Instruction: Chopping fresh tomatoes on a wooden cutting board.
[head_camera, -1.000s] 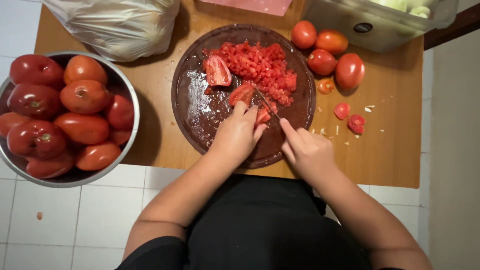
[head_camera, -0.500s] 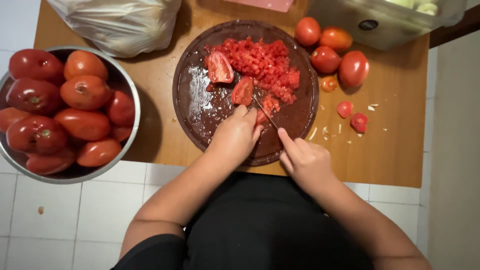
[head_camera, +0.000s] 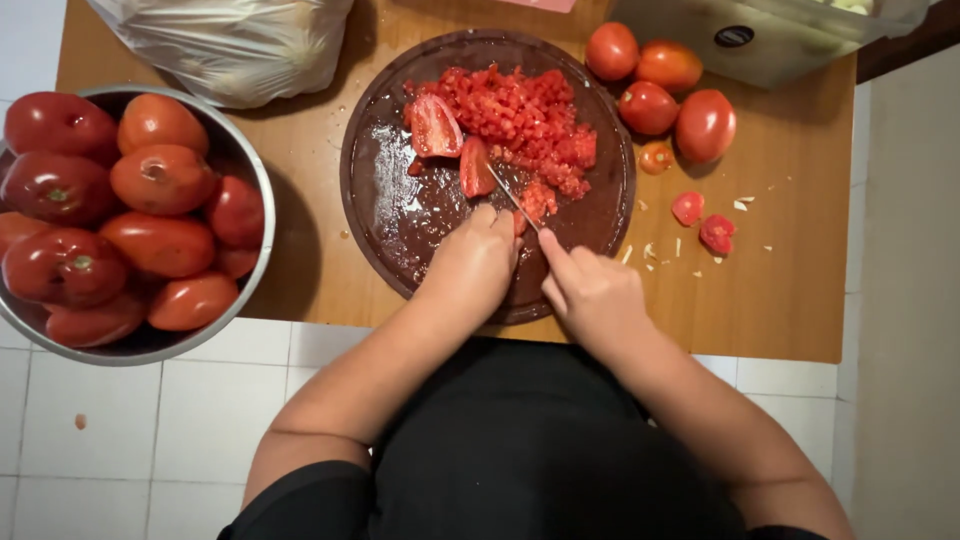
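**Tomato cutting on round board: position of hands and pieces**

The right hand (head_camera: 592, 292) is closed around the handle of a knife (head_camera: 514, 198), forefinger laid out along its back; the thin blade runs up and to the left from the hand, over the dark round cutting board (head_camera: 385, 205); the left hand (head_camera: 472, 265) lies just beside the right one, fingers curled downward at the near part of the board, pressing on something beneath them; what it holds cannot be told, as the fingers cover it. The knife tip reaches a tomato wedge (head_camera: 474, 168) that lies just beyond the left hand's fingertips; a larger tomato half (head_camera: 433, 126) lies cut side up above and left of the wedge; a heap of diced tomato (head_camera: 520, 125) fills the far right part of the board, touching the blade's far side.

On the wooden worktop (head_camera: 790, 290), four whole tomatoes (head_camera: 660, 85) sit to the right of the board; small red trimmings (head_camera: 703, 220) lie nearer the right hand, well apart from it. A metal bowl (head_camera: 262, 235) of whole tomatoes stands left of the board, cut off by the left edge. A plastic bag (head_camera: 225, 45) at the top left and a grey container (head_camera: 770, 40) at the top right are both cut off by the top edge; their contents are unclear. The knife handle is hidden inside the right hand.
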